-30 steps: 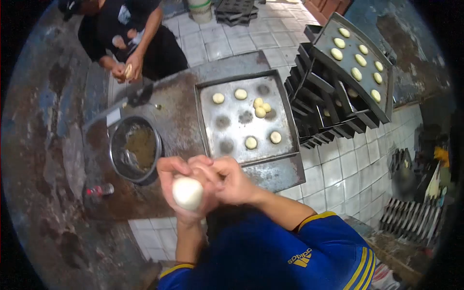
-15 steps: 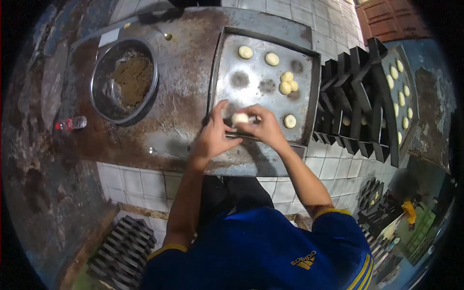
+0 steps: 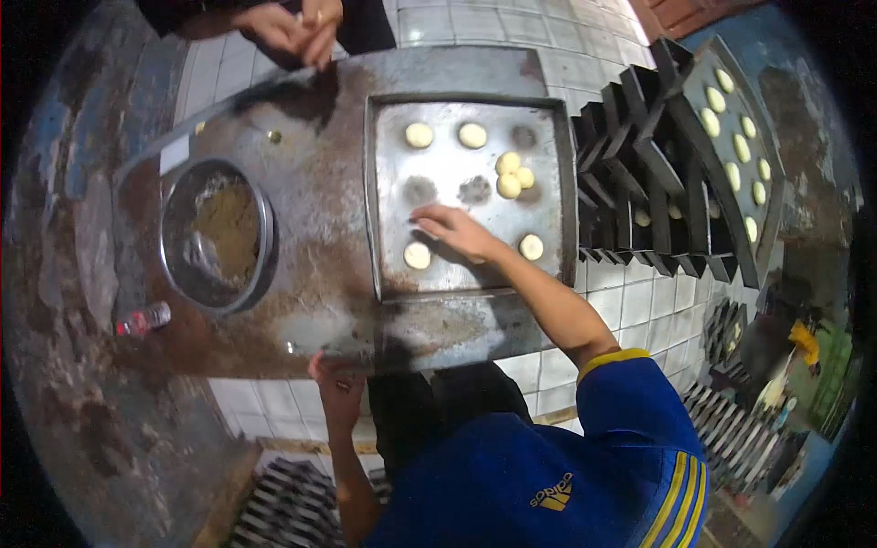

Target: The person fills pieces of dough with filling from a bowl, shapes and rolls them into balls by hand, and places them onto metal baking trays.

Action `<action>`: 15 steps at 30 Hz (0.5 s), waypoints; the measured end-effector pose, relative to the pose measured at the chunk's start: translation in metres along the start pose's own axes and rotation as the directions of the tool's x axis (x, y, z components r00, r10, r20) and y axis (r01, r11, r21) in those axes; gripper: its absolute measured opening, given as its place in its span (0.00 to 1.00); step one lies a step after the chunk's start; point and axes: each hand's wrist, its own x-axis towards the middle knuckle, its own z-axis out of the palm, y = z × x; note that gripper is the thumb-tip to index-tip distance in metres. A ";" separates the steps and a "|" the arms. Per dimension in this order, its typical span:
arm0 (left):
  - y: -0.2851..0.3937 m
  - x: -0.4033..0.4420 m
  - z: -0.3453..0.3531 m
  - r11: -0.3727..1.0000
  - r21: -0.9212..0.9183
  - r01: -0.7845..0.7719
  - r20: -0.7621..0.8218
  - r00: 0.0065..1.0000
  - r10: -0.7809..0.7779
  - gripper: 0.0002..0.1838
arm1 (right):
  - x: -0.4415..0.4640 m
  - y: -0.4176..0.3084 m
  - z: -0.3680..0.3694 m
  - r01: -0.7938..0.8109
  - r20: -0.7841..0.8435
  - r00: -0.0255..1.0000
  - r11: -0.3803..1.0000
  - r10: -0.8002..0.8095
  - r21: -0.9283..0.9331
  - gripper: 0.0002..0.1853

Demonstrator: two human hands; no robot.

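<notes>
My right hand (image 3: pixel 459 234) hovers over the metal baking tray (image 3: pixel 370 196), its fingers stretched to the left with nothing seen in them. Just below its fingertips a round dough ball (image 3: pixel 417 256) lies on the tray. Another dough ball (image 3: pixel 531 247) sits to the right of this hand. Farther up are two single dough balls, one at left (image 3: pixel 418 135) and one beside it (image 3: pixel 472 136), plus a touching cluster of three (image 3: pixel 508 185). My left hand (image 3: pixel 340 382) is at the table's front edge, fingers apart and apparently holding nothing.
A metal bowl (image 3: pixel 265 260) of brown crumbly filling stands on the worn table (image 3: pixel 320 247) at left, near a small bottle with a red cap (image 3: pixel 144 320). Across the table, another person's hands (image 3: pixel 297 29) are together. Stacked trays (image 3: pixel 639 155) with dough pieces stand at right.
The dough ball that was between my hands now lies on the tray. My left hand has drawn back to the table edge. Another person's hands have come into view at the top.
</notes>
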 end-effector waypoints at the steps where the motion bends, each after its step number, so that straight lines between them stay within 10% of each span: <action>1: 0.007 0.000 0.001 1.000 0.013 0.025 -0.008 1.000 -0.025 0.44 | -0.004 0.013 -0.021 0.109 -0.255 0.952 0.966 -0.169 -0.234 0.18; 4: 0.017 0.005 0.008 0.977 -0.193 0.091 -0.026 0.995 -0.098 0.43 | -0.040 0.018 -0.104 -0.184 -0.554 0.812 0.821 -0.183 -0.541 0.17; 10: 0.028 0.037 0.026 0.892 -0.445 0.074 0.051 0.997 -0.057 0.38 | -0.069 0.064 -0.159 -0.143 -0.289 0.948 0.634 -0.133 -0.760 0.18; 15: 0.095 0.047 0.026 0.997 -0.068 -0.022 0.102 0.994 0.029 0.36 | -0.069 0.082 -0.165 -0.149 -0.209 0.976 0.493 -0.069 -0.857 0.25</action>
